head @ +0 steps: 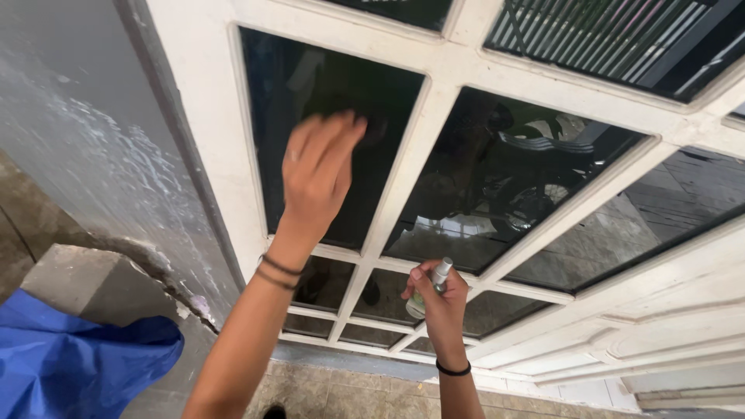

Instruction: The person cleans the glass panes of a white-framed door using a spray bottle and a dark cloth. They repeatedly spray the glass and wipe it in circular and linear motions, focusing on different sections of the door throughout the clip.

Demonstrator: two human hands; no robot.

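Two hands: left hand [317, 174] flat, fingers apart, prob. touching glass pane [272, 116]; right hand [439, 299] clamped on spray bottle [431, 286].

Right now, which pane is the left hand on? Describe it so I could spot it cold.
Find the white door with its grid of dark glass panes, next to the grey wall. The pane is the tall one closest to the wall, with the left hand pressed flat on it. The small panes below are much shorter, and the right hand holds a spray bottle lower down.
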